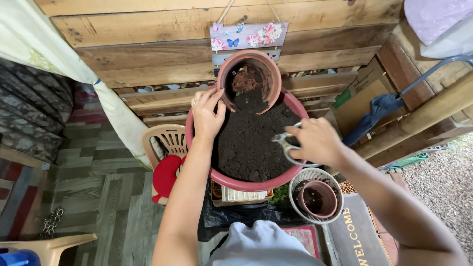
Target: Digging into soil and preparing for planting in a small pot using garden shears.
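Note:
A large pink basin [256, 186] full of dark soil [251, 143] stands in front of me. A terracotta pot [250, 79] lies tilted on the soil at the basin's far rim, its mouth facing me, with soil inside. My left hand [207, 114] grips the pot's left rim. My right hand [318, 141] holds a pair of scissors [287, 146] with pale handles over the right side of the soil.
A smaller terracotta pot [318, 198] sits inside a white basket [298, 180] at lower right. A beige plastic chair [170, 138] with a red cushion stands to the left. Wooden plank wall behind, a doormat [357, 236] and gravel at right, a folded umbrella [379, 111].

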